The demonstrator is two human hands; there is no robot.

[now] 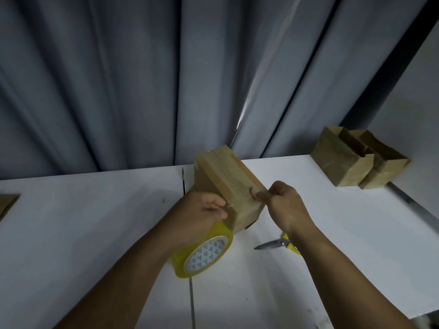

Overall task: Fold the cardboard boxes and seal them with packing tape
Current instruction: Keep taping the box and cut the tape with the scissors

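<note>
The box sits at the middle of the surface, tipped up on its near end so its long taped face slopes toward the person. Clear tape already covers that face and wraps the corners.

The left grip is curled round the box's near-left corner, thumb and a finger pinching where the strip meets the cardboard. This probably steadies the box and keeps the strip taut. The roll sits just under that hand, its printed core facing near. I cannot tell whether the hand carries it or it hangs by the strip.

The right grip has its fingers curled at the near-right edge, with the thumb pressed down on the taped face. It looks like it is rubbing the tape flat along the seam.

The scissors lie on the surface near and right of the box, partly under the right forearm. They are within reach for cutting the strip, but the blade points left toward the roll.

Two more boxes stand side by side at the far right, tops open. A flat cardboard piece shows at the left edge. A curtain hangs behind.
</note>
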